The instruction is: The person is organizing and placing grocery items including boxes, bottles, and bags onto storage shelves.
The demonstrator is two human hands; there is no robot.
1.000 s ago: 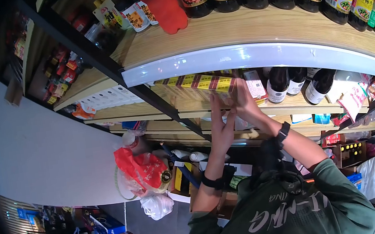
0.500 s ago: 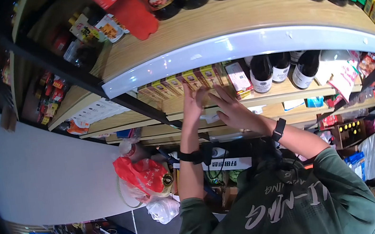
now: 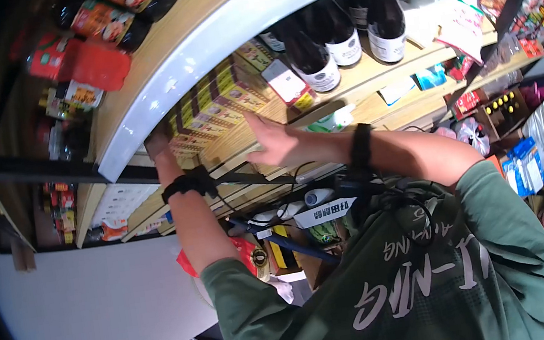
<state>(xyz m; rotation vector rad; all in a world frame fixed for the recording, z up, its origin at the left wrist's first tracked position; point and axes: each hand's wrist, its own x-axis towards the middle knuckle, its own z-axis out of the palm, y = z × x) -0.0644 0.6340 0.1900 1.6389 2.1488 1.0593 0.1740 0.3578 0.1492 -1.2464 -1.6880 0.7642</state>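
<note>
Yellow and brown boxes (image 3: 224,100) stand in a row on the shelf below the white-edged upper shelf. At the left end of this row is my left hand (image 3: 159,146), partly in shadow, its fingers hidden. My right hand (image 3: 275,142) is at the front of the boxes near their right part, with fingers apart and nothing held; one fingertip is close to a box face, and contact cannot be made out. A white and red box (image 3: 286,83) lies to the right of the row, beside dark bottles with white labels (image 3: 319,69).
The upper shelf edge (image 3: 198,38) curves above the boxes, with a red pouch (image 3: 93,63) and sauce bottles above it. A black shelf post (image 3: 49,170) is at the left. A white plastic bag (image 3: 460,25) lies right of the bottles. Lower shelves hold packets.
The view has turned and shifted. My left hand has moved from the front of the boxes to their left end. My right hand is now apart from it, with fingers spread.
</note>
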